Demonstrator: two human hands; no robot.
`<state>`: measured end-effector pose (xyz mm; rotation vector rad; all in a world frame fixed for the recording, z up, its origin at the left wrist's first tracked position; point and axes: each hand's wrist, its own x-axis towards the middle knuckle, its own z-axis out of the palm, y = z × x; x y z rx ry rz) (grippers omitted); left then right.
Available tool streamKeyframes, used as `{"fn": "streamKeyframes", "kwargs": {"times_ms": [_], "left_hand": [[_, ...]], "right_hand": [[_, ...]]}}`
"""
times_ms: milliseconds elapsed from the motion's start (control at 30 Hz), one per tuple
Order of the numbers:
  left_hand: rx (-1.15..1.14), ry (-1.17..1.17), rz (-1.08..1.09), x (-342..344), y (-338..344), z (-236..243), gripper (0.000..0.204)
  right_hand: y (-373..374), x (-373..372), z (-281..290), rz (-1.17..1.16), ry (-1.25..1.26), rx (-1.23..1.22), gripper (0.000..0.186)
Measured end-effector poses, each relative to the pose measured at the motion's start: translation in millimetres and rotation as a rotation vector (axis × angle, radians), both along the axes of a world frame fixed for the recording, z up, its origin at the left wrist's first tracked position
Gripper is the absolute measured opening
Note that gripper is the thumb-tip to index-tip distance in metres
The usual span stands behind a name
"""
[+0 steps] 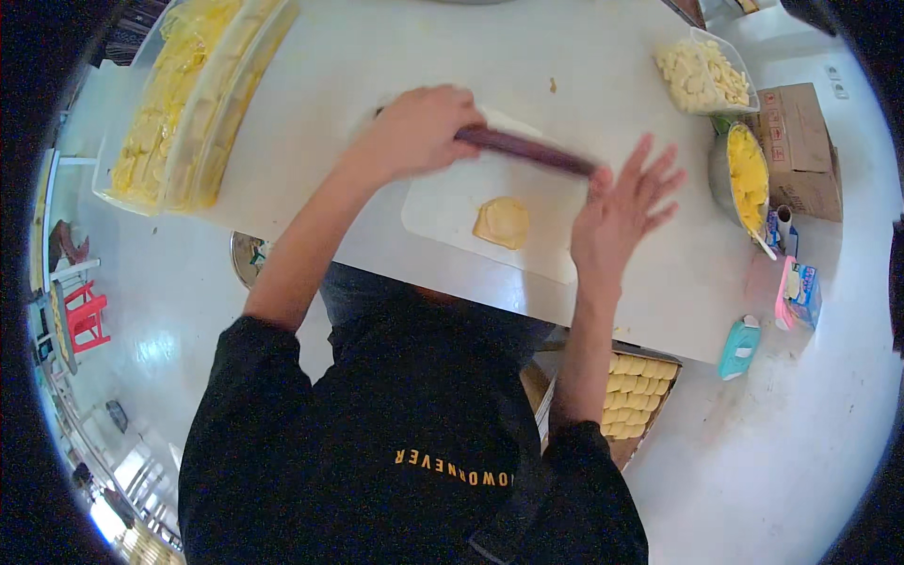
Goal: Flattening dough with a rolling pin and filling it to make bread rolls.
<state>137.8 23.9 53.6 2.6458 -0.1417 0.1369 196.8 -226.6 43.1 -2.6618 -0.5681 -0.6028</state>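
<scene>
A dark purple rolling pin lies across the far side of a white cutting board. My left hand rests over the pin's left end, fingers curled on it. My right hand is at the pin's right end with fingers spread apart, its palm against the pin's tip. On the board, just nearer to me than the pin, sits a small flattened piece of yellow dough.
A long clear tray of yellow pieces stands at the left of the white table. At the right are a clear tub of pale chunks, a metal bowl of yellow filling and a cardboard box. A tray of yellow pastries sits below the table.
</scene>
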Motion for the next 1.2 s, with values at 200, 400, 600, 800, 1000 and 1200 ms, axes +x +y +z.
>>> {"fn": "streamKeyframes", "kwargs": {"times_ms": [200, 400, 600, 800, 1000, 1200], "left_hand": [[-0.083, 0.03, 0.162, -34.3, -21.7, -23.1, 0.036], [0.216, -0.291, 0.387, -44.4, -50.3, -37.8, 0.043], [0.201, -0.062, 0.328, -113.2, -72.8, -42.1, 0.052], [0.132, -0.101, 0.204, -143.0, -73.2, -30.8, 0.054], [0.32, -0.168, 0.275, -60.2, -61.5, -35.0, 0.052], [0.27, -0.333, 0.393, 8.8, -37.2, -48.6, 0.052]], "right_hand": [[-5.6, 2.0, -18.2, 0.037, 0.202, -0.171, 0.063], [-17.3, -7.5, -24.5, 0.094, 0.215, -0.165, 0.061], [-45.6, -73.5, -32.2, 0.175, 0.235, -0.222, 0.058], [-57.4, -102.1, -18.1, 0.336, 0.488, 0.202, 0.054], [-24.9, -25.9, -32.3, 0.158, 0.134, -0.331, 0.049], [10.1, 46.8, -32.0, 0.083, 0.018, -0.031, 0.045]]}}
